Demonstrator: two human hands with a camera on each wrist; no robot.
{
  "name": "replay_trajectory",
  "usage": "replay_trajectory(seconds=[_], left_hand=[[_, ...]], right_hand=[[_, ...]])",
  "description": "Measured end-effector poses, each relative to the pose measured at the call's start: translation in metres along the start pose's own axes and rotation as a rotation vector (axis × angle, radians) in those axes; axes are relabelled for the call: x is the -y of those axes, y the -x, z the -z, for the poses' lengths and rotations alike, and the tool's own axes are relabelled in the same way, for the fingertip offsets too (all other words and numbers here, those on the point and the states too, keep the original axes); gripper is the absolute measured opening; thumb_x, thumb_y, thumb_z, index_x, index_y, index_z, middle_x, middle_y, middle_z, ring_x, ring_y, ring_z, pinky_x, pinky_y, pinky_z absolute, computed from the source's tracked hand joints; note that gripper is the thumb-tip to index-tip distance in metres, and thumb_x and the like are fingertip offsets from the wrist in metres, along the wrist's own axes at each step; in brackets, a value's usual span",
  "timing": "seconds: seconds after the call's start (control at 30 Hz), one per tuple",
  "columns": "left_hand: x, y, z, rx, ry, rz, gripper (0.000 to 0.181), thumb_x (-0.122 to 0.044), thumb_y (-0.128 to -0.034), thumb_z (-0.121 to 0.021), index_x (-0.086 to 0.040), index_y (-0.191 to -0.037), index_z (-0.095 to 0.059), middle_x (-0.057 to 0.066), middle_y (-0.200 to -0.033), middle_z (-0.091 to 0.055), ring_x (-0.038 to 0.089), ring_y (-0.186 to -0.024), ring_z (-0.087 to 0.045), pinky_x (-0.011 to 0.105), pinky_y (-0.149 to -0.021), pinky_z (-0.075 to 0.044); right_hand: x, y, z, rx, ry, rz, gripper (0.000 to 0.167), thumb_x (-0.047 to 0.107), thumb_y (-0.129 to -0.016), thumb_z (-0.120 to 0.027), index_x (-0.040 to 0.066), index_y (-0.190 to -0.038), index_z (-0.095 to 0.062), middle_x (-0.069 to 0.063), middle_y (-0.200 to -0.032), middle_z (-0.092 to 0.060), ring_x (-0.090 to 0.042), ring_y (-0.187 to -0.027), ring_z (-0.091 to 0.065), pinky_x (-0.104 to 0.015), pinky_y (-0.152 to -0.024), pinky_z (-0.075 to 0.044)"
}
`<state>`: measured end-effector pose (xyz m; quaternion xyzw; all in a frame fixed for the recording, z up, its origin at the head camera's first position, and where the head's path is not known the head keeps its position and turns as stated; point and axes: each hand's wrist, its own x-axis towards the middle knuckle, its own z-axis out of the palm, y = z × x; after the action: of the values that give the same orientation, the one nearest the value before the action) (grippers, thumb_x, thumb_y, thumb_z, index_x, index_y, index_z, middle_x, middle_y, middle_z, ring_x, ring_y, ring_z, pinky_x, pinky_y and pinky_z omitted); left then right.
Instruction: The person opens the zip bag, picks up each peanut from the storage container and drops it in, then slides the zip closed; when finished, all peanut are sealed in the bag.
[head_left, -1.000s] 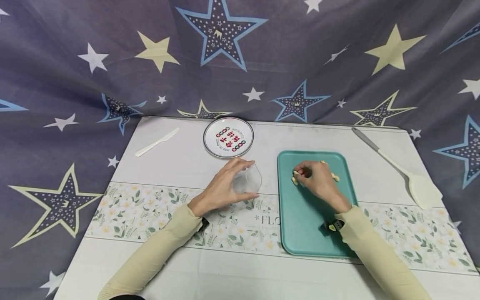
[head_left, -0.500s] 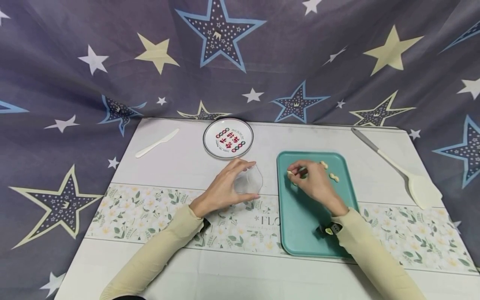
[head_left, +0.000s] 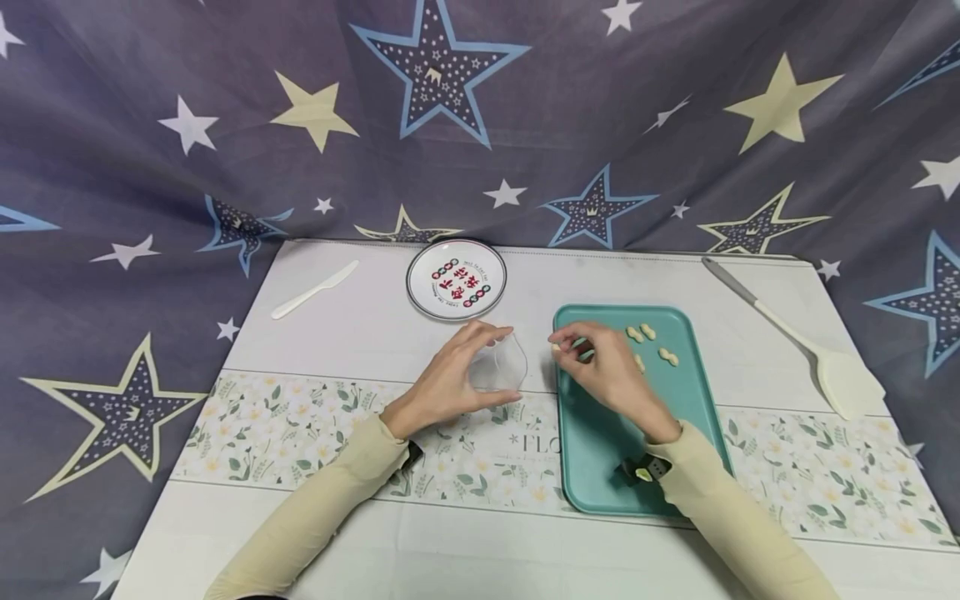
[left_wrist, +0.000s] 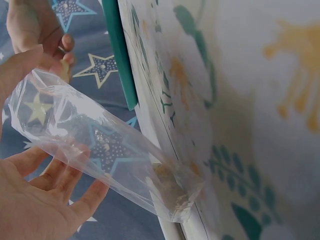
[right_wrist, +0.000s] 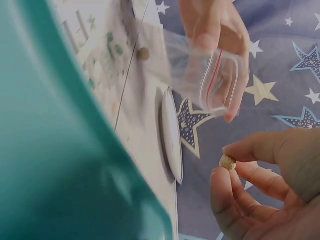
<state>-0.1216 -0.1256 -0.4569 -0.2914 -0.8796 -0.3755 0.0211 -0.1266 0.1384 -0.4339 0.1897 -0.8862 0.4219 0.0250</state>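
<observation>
My left hand (head_left: 442,379) holds a clear zip bag (left_wrist: 115,135) by its mouth, with thumb and fingers spread to either side. The mouth gapes toward the right. Down in the bag lies something brownish, blurred in the left wrist view. My right hand (head_left: 611,371) pinches a peanut (right_wrist: 227,162) between thumb and fingertips, over the left rim of the teal tray (head_left: 615,467). A short gap separates that peanut from the bag's mouth. Several peanuts (head_left: 668,357) lie on the tray's far part, one partly hidden behind my right hand.
Behind my left hand stands a white plate (head_left: 427,287) with red lettering. A white plastic knife (head_left: 315,289) lies at the far left. To the right of the tray rests a spatula (head_left: 787,329) with a grey-ended handle. A star-patterned cloth (head_left: 525,108) hangs behind the table.
My right hand has picked a peanut up from the tray and carried it left toward the bag. More peanuts on the tray now show. The left hand with the bag has barely moved.
</observation>
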Motion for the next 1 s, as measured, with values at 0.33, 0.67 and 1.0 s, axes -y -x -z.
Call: replay_trajectory(seconds=[0.33, 0.67, 1.0], left_hand=[[0.000, 0.001, -0.001, 0.002, 0.015, 0.002, 0.092, -0.048, -0.0762, -0.092, -0.015, -0.152, -0.052, 0.005, -0.139, -0.059, 0.018, -0.124, -0.058, 0.040, -0.108, -0.053], [-0.002, 0.000, -0.002, 0.002, 0.026, 0.003, 0.090, -0.047, -0.0765, -0.092, -0.015, -0.151, -0.053, 0.006, -0.138, -0.060, 0.017, -0.124, -0.057, 0.044, -0.108, -0.052], [-0.002, 0.001, -0.001, -0.012, 0.016, 0.008, 0.090, -0.046, -0.0764, -0.092, -0.017, -0.152, -0.052, 0.002, -0.139, -0.059, 0.017, -0.128, -0.056, 0.043, -0.111, -0.050]], right_hand=[[0.017, -0.005, -0.013, 0.020, -0.048, -0.006, 0.012, 0.003, -0.091, -0.077, 0.006, -0.103, -0.077, -0.009, -0.092, -0.074, -0.018, -0.078, -0.070, -0.033, -0.073, -0.064], [0.031, -0.008, -0.025, 0.042, -0.100, 0.025, 0.011, 0.005, -0.091, -0.076, 0.007, -0.102, -0.077, -0.008, -0.091, -0.075, -0.016, -0.076, -0.070, -0.033, -0.071, -0.064], [0.033, -0.005, -0.030, 0.074, -0.072, 0.030, 0.013, 0.005, -0.089, -0.080, 0.008, -0.102, -0.077, -0.006, -0.089, -0.074, -0.015, -0.076, -0.070, -0.027, -0.066, -0.062]])
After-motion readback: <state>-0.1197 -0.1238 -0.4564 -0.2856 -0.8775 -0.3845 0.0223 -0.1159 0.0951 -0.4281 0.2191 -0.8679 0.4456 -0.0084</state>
